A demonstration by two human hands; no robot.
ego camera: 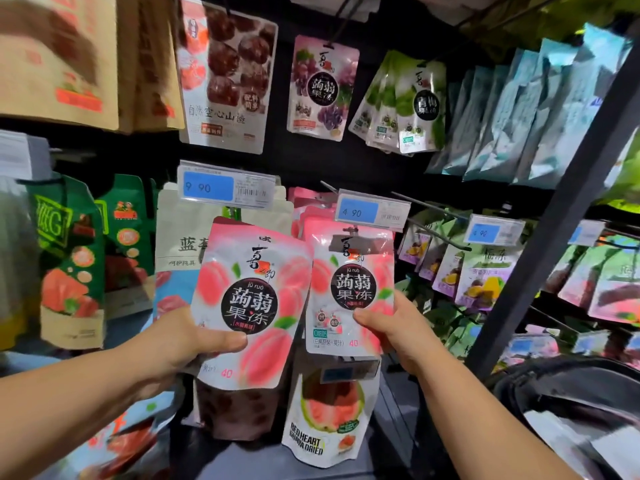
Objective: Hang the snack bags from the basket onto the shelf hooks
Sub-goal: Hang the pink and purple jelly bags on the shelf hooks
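Holding one peach bag [252,306] and a second peach bag [349,289] up at the shelf.
Left hand [180,344] pinches the first by its lower edge, thumb across the front; right hand [398,334] grips the second low on its side, its top at the hook [350,231] under the 4.90 tag [372,211]. These pouches look light, soft and slick, so they are probably better held near the stiffer top seal.

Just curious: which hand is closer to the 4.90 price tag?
Right. The right hand is directly below the 4.90 price tag; the left hand is farther down-left.
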